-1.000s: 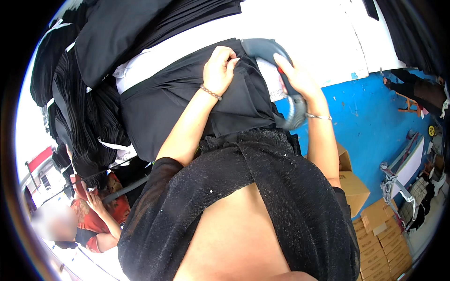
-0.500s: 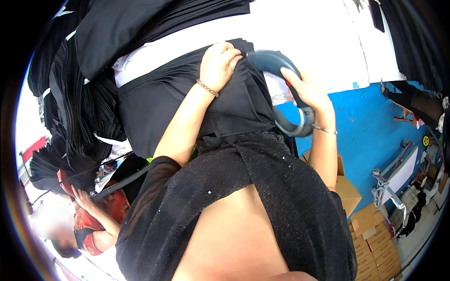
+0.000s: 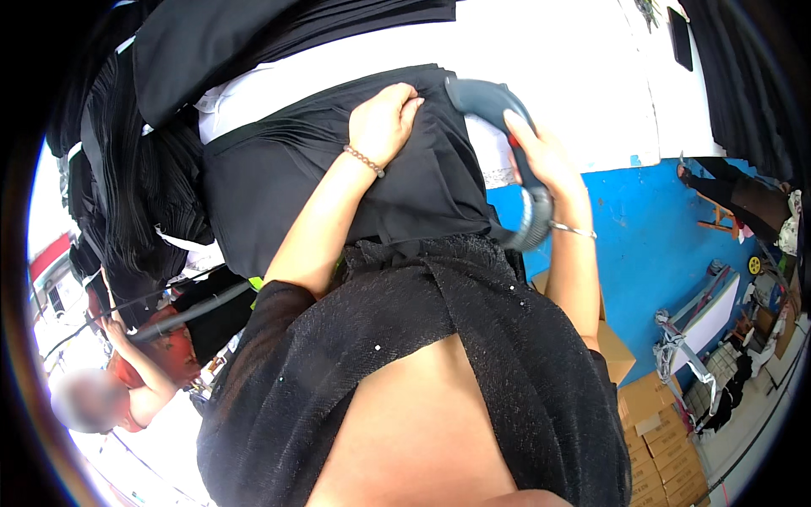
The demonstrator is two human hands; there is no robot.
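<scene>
A folded pile of black fabric point(image 3: 312, 186) lies across the white table point(image 3: 557, 59) before me. My left hand point(image 3: 384, 122), with a beaded bracelet, has its fingers curled and pinching the black fabric near the pile's far right corner. My right hand point(image 3: 536, 156) grips a curved dark grey handheld tool point(image 3: 486, 97) with a red button and a ribbed lower curve. The tool's far end is beside the fabric's right edge, just right of my left hand; whether it touches cannot be told.
Hanging black cloth stacks point(image 3: 135, 194) crowd the left. A co-worker point(image 3: 152, 389) in red is below them. On the right are a blue floor point(image 3: 634, 237), cardboard boxes point(image 3: 663, 439), a leaning white board point(image 3: 701, 325), another person's dark-clothed legs point(image 3: 743, 203) and black hanging fabric point(image 3: 743, 76).
My left hand has shifted slightly left and down since half a second ago. The tool and my right hand have moved slightly up and left. The co-worker's arm has risen and moved left.
</scene>
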